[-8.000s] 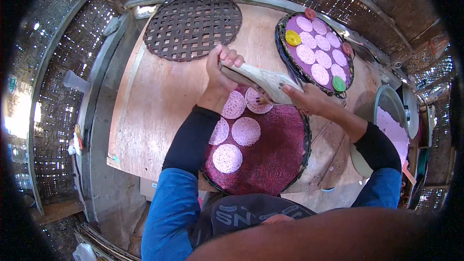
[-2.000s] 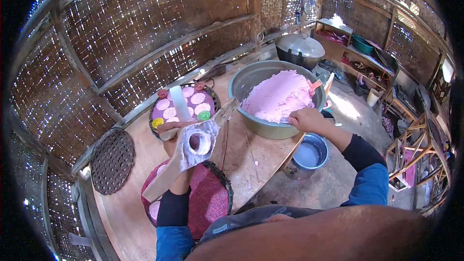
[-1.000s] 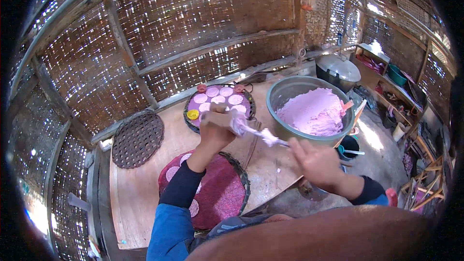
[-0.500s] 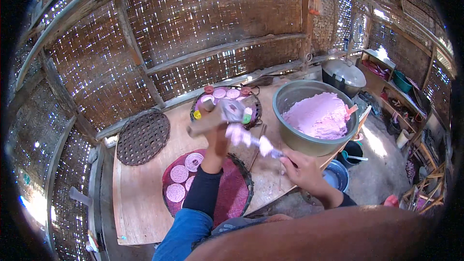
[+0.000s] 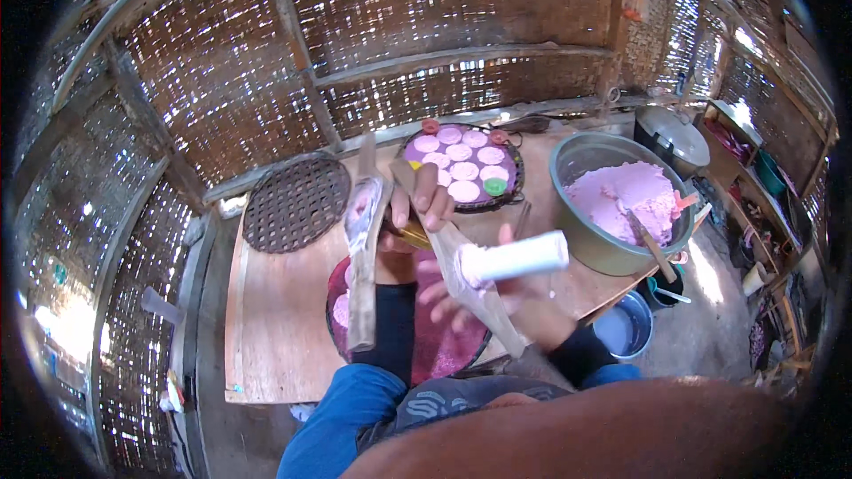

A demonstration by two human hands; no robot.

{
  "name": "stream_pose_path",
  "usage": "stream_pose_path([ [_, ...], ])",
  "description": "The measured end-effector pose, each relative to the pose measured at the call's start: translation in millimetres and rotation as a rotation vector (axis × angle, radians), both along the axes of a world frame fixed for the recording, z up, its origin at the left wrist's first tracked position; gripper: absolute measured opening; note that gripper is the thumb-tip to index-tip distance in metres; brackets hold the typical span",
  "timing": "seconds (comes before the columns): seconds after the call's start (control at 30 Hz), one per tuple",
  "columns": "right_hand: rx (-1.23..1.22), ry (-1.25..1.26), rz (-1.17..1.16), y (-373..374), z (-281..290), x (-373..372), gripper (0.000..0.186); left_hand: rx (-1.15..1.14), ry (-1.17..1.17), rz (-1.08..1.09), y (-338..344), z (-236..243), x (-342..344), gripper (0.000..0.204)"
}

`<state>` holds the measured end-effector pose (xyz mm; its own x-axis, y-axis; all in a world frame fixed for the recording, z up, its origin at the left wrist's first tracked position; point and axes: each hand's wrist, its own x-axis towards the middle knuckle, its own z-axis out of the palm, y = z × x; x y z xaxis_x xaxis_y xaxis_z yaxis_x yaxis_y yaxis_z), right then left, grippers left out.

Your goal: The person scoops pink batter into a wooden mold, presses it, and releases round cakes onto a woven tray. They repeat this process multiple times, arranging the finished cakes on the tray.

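Observation:
A wooden hand press in two parts is raised over the table in front of me. One part is a bar with a dough-smeared opening [image 5: 362, 213]; the other is a wooden bar with a white cylindrical plunger [image 5: 524, 255] sticking out to the right. My left hand [image 5: 419, 213] is closed around the press, its fingers over the plunger bar and something yellowish beside them. Behind that bar, my right hand [image 5: 451, 303] is blurred, its fingers apart and partly hidden. Pink dough [image 5: 621, 195] fills part of a large basin [image 5: 568, 231], with a wooden-handled tool [image 5: 652, 247] stuck in it.
Below my hands lies a round tray with purplish-red lining [image 5: 435, 355] and pink discs. Farther back stands another tray [image 5: 459, 204] of pink discs with small coloured lids. An openwork woven tray [image 5: 297, 204] lies left. A lidded pot [image 5: 672, 137] and a bucket [image 5: 623, 324] are right.
My right hand has left the dough-smeared tool, now standing in the basin's dough, and moved left to the press. The press has turned, showing its two parts and white plunger.

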<state>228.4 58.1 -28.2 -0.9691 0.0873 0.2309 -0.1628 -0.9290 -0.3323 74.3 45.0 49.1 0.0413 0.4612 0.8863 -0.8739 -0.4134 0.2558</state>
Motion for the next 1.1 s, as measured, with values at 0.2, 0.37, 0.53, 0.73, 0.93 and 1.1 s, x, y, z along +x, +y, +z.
stream_pose_path([
  [0.2,-0.185,0.15,0.168,-48,28,-4,0.085,-0.569,0.249,0.496,-62,-23,-79,0.025],
  [0.37,0.486,-0.463,-0.688,-22,30,14,0.064,-0.503,1.151,1.732,-111,-56,-97,0.015],
  [0.53,1.134,-0.47,-0.936,-51,50,-17,0.063,-0.357,1.521,1.702,-142,-54,-69,0.037],
  [0.73,1.936,-0.349,-0.944,-58,82,-22,0.084,-0.386,1.541,1.36,-151,-59,-74,0.037],
  [0.93,1.94,-0.213,-0.865,-70,29,-12,0.085,-0.625,1.685,1.088,-153,-67,-34,0.033],
  [1.1,1.865,-0.349,-0.722,-40,16,-20,0.095,-0.773,1.525,1.054,-124,-107,-43,0.042],
])
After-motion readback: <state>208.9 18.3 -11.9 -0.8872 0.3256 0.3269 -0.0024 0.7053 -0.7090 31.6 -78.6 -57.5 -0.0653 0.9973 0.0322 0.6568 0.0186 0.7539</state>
